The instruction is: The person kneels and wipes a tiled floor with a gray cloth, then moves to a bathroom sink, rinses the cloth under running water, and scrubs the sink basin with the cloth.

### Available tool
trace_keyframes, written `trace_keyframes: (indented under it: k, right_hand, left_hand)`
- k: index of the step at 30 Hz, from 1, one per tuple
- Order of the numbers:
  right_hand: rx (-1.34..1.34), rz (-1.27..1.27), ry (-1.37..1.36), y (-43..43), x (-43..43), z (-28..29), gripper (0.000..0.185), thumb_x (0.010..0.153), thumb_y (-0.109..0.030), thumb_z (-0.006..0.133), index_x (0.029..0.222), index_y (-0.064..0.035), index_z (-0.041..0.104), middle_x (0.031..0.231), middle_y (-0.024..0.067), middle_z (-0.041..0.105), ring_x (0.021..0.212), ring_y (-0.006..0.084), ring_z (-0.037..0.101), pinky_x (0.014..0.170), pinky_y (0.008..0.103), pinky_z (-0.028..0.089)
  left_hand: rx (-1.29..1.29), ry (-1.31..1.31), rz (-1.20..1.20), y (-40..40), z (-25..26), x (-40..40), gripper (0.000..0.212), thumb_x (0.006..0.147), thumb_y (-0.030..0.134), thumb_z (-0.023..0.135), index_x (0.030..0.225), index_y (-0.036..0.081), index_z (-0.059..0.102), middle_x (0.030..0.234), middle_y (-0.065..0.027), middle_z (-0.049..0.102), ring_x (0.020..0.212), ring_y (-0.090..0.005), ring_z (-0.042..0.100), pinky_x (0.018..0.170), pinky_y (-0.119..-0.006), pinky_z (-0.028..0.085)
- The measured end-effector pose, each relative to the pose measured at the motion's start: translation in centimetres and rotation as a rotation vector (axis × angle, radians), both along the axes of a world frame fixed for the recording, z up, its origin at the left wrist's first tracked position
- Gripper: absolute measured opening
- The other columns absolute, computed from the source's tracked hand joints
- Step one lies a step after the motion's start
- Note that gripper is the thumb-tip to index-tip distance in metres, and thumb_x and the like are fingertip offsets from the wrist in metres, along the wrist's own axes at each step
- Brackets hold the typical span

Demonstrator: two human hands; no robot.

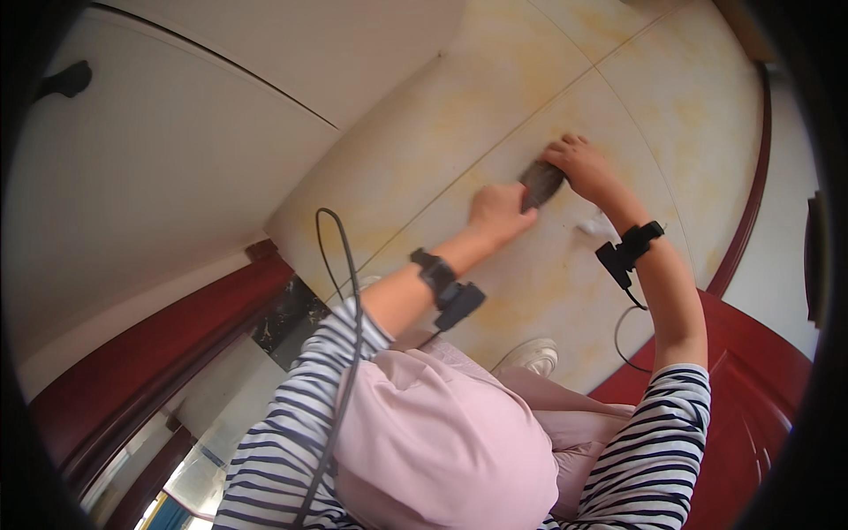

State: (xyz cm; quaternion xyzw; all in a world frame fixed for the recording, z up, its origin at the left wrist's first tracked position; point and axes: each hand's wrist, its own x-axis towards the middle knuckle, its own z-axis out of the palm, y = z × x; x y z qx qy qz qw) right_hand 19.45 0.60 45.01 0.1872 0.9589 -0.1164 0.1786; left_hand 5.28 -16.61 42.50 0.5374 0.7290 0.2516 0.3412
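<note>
A dark grey-brown oblong item, blurred, is held above the tiled floor between my two hands. My left hand grips its nearer end, the thumb pointing to the right. At the farther end, the fingers of my right hand curl over its top. What the item is, I cannot tell. Just left of my right forearm a small white thing, perhaps cloth, lies on the floor, partly hidden by that arm.
Black wrist devices with cables are on both forearms, and one cable loops past my left sleeve. A white wall or cabinet rises at left. Red door frame and red door flank me. One pale shoe shows below.
</note>
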Motion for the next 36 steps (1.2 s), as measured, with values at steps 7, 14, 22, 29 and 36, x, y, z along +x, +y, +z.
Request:
trace_keyframes:
  k: [7, 14, 22, 29, 36]
  right_hand:
    - [-0.064, 0.154, 0.490, -6.6, -11.5, -0.2, 0.042, 0.075, 0.004, 0.055, 0.112, -0.0133, 0.065, 0.110, 0.0032, 0.063, 0.110, 0.0288, 0.053, 0.096, 0.0402, 0.042]
    - [-0.044, 0.421, 0.639, -17.8, -25.4, -4.4, 0.012, 0.078, -0.018, 0.063, 0.088, -0.0205, 0.069, 0.094, -0.0020, 0.063, 0.101, 0.0214, 0.057, 0.087, 0.0349, 0.045]
    - [-0.184, 0.436, 0.594, -15.9, -22.4, -7.6, 0.022, 0.076, -0.017, 0.063, 0.097, -0.0170, 0.068, 0.111, -0.0011, 0.061, 0.114, 0.0232, 0.052, 0.094, 0.0392, 0.041]
    - [-0.099, 0.283, 0.524, -6.7, -9.6, -6.7, 0.021, 0.078, -0.018, 0.060, 0.097, -0.0186, 0.069, 0.109, -0.0044, 0.062, 0.111, 0.0185, 0.052, 0.094, 0.0360, 0.041]
    - [-0.015, -0.135, 0.061, -2.0, 4.6, -2.4, 0.031, 0.076, -0.003, 0.060, 0.104, -0.0134, 0.067, 0.117, -0.0003, 0.063, 0.117, 0.0240, 0.052, 0.100, 0.0383, 0.040]
  left_hand:
    - [0.074, 0.333, 0.227, -9.5, 4.1, -9.9, 0.038, 0.074, 0.031, 0.074, 0.104, 0.008, 0.069, 0.089, -0.0117, 0.072, 0.084, -0.0299, 0.071, 0.072, -0.042, 0.056]
    - [-0.299, 0.522, 0.370, -20.0, 3.3, -16.4, 0.032, 0.073, 0.029, 0.072, 0.092, 0.005, 0.064, 0.083, -0.0177, 0.068, 0.076, -0.0371, 0.067, 0.070, -0.047, 0.053]
    - [-0.155, 0.242, 0.340, -17.5, -0.7, -12.8, 0.032, 0.070, 0.026, 0.075, 0.082, 0.001, 0.059, 0.076, -0.0223, 0.064, 0.072, -0.0403, 0.064, 0.065, -0.047, 0.052]
    - [0.005, -0.017, 0.076, -7.4, -4.2, -4.6, 0.033, 0.069, 0.027, 0.075, 0.077, 0.000, 0.057, 0.078, -0.0213, 0.062, 0.073, -0.0398, 0.062, 0.066, -0.048, 0.050]
    - [0.007, -0.311, -0.310, 1.8, -3.9, 3.2, 0.034, 0.071, 0.029, 0.073, 0.086, 0.000, 0.062, 0.082, -0.0205, 0.065, 0.079, -0.0384, 0.064, 0.071, -0.045, 0.051]
